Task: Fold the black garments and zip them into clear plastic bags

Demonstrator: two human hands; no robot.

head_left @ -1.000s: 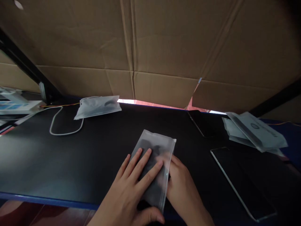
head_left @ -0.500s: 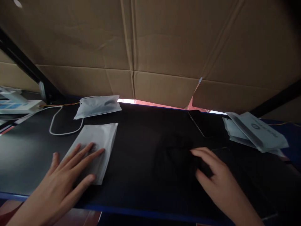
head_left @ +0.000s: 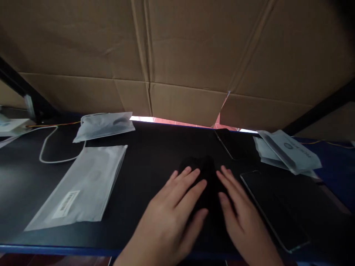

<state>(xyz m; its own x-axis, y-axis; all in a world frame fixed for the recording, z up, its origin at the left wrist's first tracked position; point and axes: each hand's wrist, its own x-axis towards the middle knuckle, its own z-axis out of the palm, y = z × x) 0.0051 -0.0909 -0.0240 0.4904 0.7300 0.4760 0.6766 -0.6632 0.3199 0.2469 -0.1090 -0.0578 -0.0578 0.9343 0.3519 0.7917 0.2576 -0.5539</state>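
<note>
A soft black item (head_left: pixel 207 168), seemingly cloth, lies on the black tabletop (head_left: pixel 155 151); its exact kind is hard to make out against the dark surface. My left hand (head_left: pixel 170 212) rests on its left side, fingers spread and palm down. On the opposite side my right hand (head_left: pixel 241 212) touches it with fingers stretched out. Left of my left hand lies a flat frosted zip bag (head_left: pixel 95 181) with a white barcode label. To the right of my right hand is a dark, flat, phone-shaped thing (head_left: pixel 274 210) with a clear edge.
Another frosted bag (head_left: pixel 107 125) and a white cable (head_left: pixel 46 147) lie at the back left. A dark phone (head_left: pixel 229 144) is toward the back, with printed frosted bags (head_left: pixel 296 151) to its right. Cardboard (head_left: pixel 183 62) walls off the far side.
My left hand has left the frosted bag and moved right onto the black item. My right hand has opened from its grasp and now lies against that item. The view has shifted slightly.
</note>
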